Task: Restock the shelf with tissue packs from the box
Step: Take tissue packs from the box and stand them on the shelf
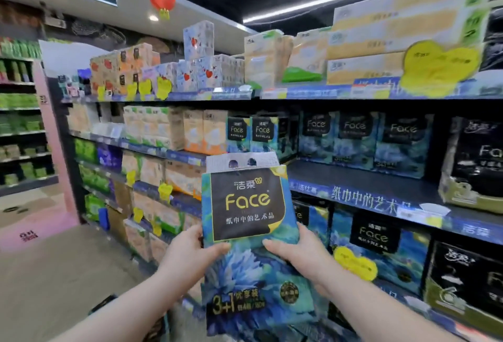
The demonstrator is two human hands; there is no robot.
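I hold a blue-green tissue pack (247, 222) with a black "Face" label upright in front of me, at about the height of the middle shelf. My left hand (190, 249) grips its left edge, thumb on the front. My right hand (296, 251) grips its right edge the same way. Behind the pack, the middle shelf (353, 178) has a bare dark stretch, with matching "Face" packs (353, 140) standing at its back and two more (251, 132) to the left. The box is not in view.
Black "Face" packs (473, 162) fill the right end of that shelf. Orange and white tissue packs (367, 50) stack on the top shelf. More blue packs (375, 249) sit on the shelf below. The aisle floor (54, 273) lies to the left.
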